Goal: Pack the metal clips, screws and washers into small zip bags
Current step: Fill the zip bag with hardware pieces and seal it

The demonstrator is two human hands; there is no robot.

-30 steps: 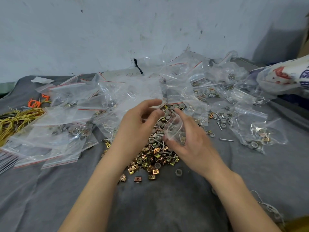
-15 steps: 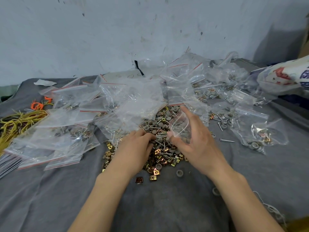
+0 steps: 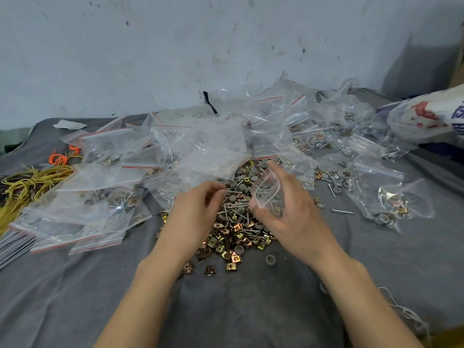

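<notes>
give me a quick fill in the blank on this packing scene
The right hand holds an open ____. The left hand is over the pile of clips, screws and washers, which lies on a ____ cloth. The wire bundle at far left is mostly ____.
Missing: zip bag; grey; yellow.

Bare grey cloth (image 3: 226,310) near the viewer gives open passage. Zip bags (image 3: 100,197) crowd the left, far and right; the hardware pile (image 3: 233,229) occupies the centre.
</notes>
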